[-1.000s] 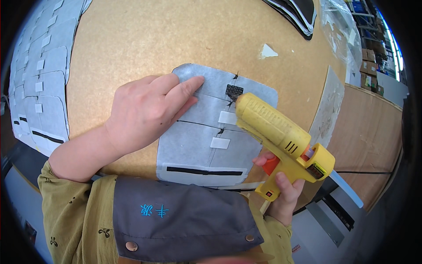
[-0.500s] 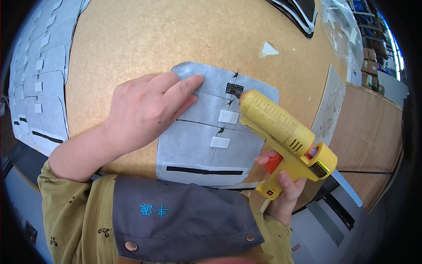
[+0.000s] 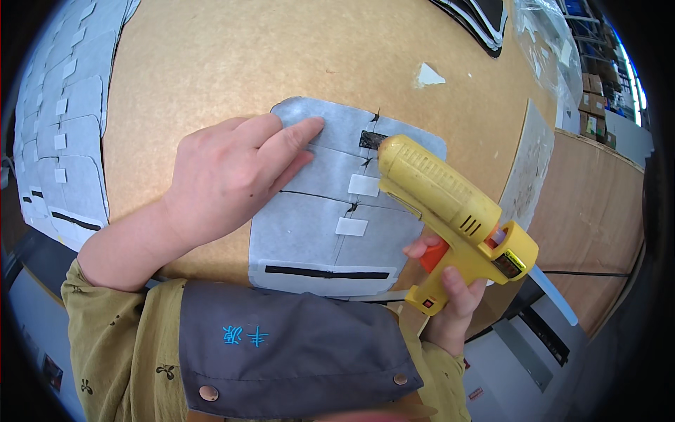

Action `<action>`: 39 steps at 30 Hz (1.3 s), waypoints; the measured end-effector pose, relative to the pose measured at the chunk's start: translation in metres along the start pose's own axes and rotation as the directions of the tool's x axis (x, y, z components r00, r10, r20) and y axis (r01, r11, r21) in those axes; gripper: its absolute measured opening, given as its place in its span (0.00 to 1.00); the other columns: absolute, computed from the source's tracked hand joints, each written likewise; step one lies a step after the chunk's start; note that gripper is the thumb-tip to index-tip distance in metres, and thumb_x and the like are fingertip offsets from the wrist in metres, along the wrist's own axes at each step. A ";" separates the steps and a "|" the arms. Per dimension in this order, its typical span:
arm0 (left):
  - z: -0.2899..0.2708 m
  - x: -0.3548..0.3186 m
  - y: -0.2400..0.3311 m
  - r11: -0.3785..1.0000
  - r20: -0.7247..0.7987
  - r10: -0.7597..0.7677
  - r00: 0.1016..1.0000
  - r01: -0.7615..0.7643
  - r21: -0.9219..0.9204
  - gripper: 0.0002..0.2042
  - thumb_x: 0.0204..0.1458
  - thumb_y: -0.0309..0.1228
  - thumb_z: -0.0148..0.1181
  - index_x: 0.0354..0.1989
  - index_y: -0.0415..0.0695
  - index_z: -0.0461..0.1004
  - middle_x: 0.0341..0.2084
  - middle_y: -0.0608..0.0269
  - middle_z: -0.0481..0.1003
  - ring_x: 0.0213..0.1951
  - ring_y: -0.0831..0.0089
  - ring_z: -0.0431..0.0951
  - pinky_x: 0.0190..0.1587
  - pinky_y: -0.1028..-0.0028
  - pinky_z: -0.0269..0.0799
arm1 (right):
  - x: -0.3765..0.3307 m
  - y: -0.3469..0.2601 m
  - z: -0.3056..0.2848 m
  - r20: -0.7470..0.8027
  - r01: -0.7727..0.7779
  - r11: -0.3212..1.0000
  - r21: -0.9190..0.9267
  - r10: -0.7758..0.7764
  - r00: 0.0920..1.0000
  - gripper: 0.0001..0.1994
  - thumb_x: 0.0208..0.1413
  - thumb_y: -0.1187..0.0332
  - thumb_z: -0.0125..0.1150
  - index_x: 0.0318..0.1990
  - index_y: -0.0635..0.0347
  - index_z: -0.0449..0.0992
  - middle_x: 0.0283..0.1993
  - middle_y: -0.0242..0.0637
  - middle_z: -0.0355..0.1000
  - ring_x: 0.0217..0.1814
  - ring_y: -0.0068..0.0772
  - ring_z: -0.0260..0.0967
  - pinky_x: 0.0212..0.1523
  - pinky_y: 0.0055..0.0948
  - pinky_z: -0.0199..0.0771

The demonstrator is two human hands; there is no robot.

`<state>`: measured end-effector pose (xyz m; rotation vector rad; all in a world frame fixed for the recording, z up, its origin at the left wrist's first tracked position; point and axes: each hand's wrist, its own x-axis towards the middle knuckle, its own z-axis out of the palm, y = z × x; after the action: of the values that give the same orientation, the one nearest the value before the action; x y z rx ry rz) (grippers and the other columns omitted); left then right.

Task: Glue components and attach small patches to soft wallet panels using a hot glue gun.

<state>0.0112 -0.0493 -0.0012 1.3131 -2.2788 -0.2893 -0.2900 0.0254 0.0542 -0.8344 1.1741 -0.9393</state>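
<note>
A pale grey-blue fabric panel [image 3: 309,232] with rounded far corners lies on the board in front of me. Stitched seams cross it, two white rectangular patches [image 3: 363,185] sit along its middle line, and a black strip marks its near edge. My left hand [image 3: 232,158] rests on the panel's far left part, index finger stretched out, holding nothing. In my right hand [image 3: 457,295] is a yellow hot glue gun [image 3: 443,190], a finger at its orange trigger. Its nozzle tip is over a small black patch [image 3: 370,140] near the panel's far edge; the nozzle partly covers that patch.
Overlapping similar panels [image 3: 74,141] lie along the left side. Black folded pieces [image 3: 485,24] are at the far right, beside clear plastic film [image 3: 548,42]. A white scrap [image 3: 429,74] lies on the brown board [image 3: 232,63]. A pale glue stick [image 3: 557,299] trails behind the glue gun.
The glue gun has shifted slightly left, and its nozzle now covers more of the black patch's right side. My left hand stays nearly in place on the panel.
</note>
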 end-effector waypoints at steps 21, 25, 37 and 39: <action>0.000 0.001 0.002 1.000 0.006 0.001 1.000 -0.001 0.007 0.21 0.46 0.28 0.71 0.51 0.49 0.79 0.20 0.67 0.68 0.20 0.70 0.71 0.21 0.70 0.66 | -0.001 0.003 -0.005 -0.170 0.034 0.992 -0.122 -0.055 0.984 0.28 0.49 0.60 0.65 0.51 0.78 0.70 0.38 0.54 0.75 0.42 0.47 0.76 0.47 0.49 0.78; 0.000 0.000 0.001 1.000 0.011 0.001 1.000 -0.001 0.011 0.21 0.46 0.28 0.71 0.52 0.49 0.79 0.20 0.67 0.68 0.20 0.71 0.71 0.21 0.70 0.66 | -0.004 0.003 -0.004 -0.187 0.027 0.993 -0.119 -0.049 0.981 0.28 0.49 0.60 0.65 0.50 0.78 0.70 0.38 0.54 0.75 0.42 0.47 0.76 0.47 0.50 0.78; -0.001 0.001 0.001 1.000 0.022 -0.002 1.000 0.001 0.015 0.21 0.46 0.28 0.71 0.52 0.49 0.79 0.19 0.68 0.67 0.20 0.71 0.70 0.21 0.71 0.66 | -0.007 0.002 0.004 -0.192 -0.014 0.997 -0.075 -0.001 0.981 0.27 0.49 0.61 0.65 0.50 0.77 0.70 0.37 0.53 0.75 0.41 0.46 0.76 0.46 0.47 0.78; 0.000 0.001 0.001 1.000 0.010 0.002 1.000 -0.002 0.012 0.21 0.46 0.28 0.71 0.51 0.49 0.79 0.19 0.68 0.67 0.20 0.71 0.70 0.21 0.71 0.66 | -0.005 0.002 0.003 -0.156 -0.030 0.996 -0.082 0.017 0.988 0.28 0.49 0.61 0.65 0.51 0.78 0.70 0.37 0.53 0.76 0.40 0.46 0.76 0.46 0.46 0.78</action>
<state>0.0102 -0.0499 0.0000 1.3183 -2.2937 -0.2820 -0.2869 0.0307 0.0549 -0.8236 1.3636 -0.9541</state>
